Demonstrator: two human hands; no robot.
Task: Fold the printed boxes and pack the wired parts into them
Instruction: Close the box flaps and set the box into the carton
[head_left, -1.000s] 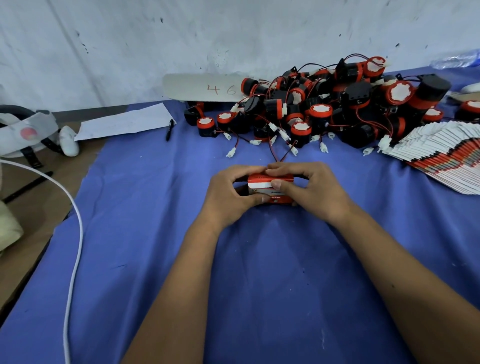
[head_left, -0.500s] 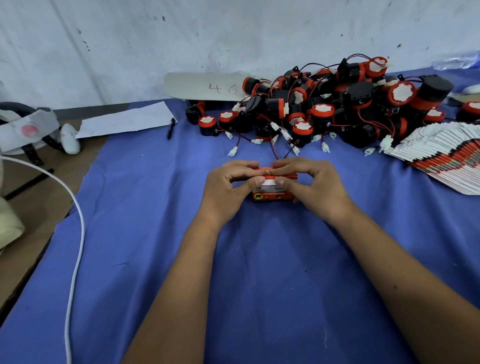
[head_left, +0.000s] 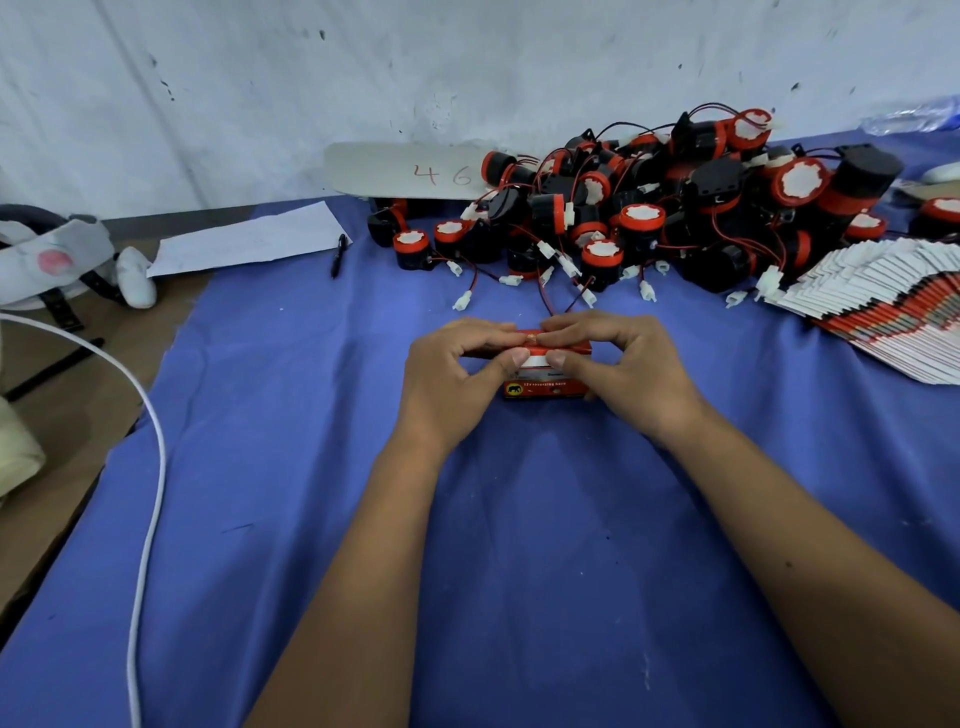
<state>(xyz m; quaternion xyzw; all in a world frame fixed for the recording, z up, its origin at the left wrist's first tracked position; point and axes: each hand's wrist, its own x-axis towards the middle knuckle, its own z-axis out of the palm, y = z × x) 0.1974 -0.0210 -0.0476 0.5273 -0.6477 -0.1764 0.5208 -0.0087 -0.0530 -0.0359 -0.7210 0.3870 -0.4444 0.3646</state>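
- Blue cloth (head_left: 519, 571) covers the worktable, which backs onto a scuffed white wall; both forearms reach out over the middle of it.
- Left hand (head_left: 452, 379) and right hand (head_left: 628, 374) both grip one small red printed box (head_left: 545, 387) standing on the cloth between them: curled fingers meet over its top edge and both thumbs press on the white band of its near face.
- To my eye this is the closing step: the box looks fully formed, and a flap is being pushed shut. Whether a part is already inside, I cannot tell.
- Next, I would judge, the flap needs seating flush, then the box goes aside and a fresh blank is taken.
- Just beyond the hands, at the far side, lies the heap of black-and-red wired parts (head_left: 675, 208), white connectors trailing toward the box.
- Far right, a fanned stack of flat box blanks (head_left: 883, 312) waits.
- Behind the heap a pale board marked "46" (head_left: 405, 169) leans near the wall.
- Far left lie a sheet of paper (head_left: 249, 239) and a black pen (head_left: 338, 254); a white cable (head_left: 150, 467) curves down the left edge.
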